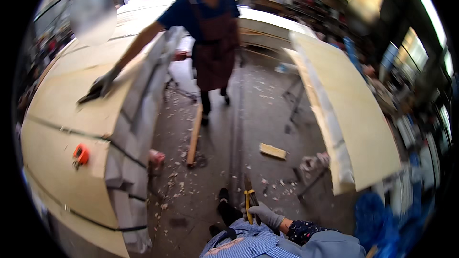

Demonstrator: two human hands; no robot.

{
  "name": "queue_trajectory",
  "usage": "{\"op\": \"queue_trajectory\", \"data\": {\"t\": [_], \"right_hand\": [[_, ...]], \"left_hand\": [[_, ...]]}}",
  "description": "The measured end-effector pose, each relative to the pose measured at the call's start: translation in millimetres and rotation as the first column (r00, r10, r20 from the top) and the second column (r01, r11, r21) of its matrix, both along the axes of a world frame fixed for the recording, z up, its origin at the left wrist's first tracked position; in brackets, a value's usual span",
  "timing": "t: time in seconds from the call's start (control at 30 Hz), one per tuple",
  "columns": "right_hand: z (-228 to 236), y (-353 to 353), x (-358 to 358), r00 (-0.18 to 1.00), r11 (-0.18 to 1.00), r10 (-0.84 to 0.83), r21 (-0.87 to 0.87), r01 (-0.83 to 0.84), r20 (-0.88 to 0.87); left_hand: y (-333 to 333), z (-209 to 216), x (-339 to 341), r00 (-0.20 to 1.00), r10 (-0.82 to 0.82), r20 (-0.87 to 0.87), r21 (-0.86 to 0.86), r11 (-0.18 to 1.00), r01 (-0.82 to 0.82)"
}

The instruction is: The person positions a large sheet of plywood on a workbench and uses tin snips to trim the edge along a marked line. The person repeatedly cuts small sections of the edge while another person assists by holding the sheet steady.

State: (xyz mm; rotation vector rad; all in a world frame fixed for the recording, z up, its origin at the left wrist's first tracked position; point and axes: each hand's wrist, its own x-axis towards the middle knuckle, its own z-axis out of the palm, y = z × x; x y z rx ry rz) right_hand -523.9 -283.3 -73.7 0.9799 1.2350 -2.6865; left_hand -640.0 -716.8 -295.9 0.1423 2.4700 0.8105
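Observation:
My right hand [267, 215], in a grey work glove, is closed around a pair of pliers [250, 199] with yellow and dark handles. The plier jaws point away from me, over the floor in front of my legs. My left hand does not show. To my left lies a long strapped stack of pale wooden panels [71, 114] with white wrapping down its side. An orange tape measure [81, 154] rests on top of it, between two dark straps.
A co-worker in an apron [213, 33] stands ahead, one gloved hand [103, 86] on the stack. To the right, another panel stack [349, 110] sits on trestles. A wooden bar [194, 136], a pale block [273, 151] and scraps lie on the floor. Blue plastic [375, 220] bunches at lower right.

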Motion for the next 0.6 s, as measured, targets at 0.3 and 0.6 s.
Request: {"op": "queue_trajectory", "data": {"t": [0.3,0.6], "right_hand": [[-38,-111,304,0.12,0.088,-0.992,-0.52,0.849,0.027],[-46,-202,536,-0.068,-0.025,-0.997,-0.63,0.777,-0.045]], "left_hand": [[129,28,-28,0.675,-0.719,-0.166,-0.064,0.691,0.72],[332,8,179,0.417,-0.893,-0.169,0.118,0.402,0.908]]}}
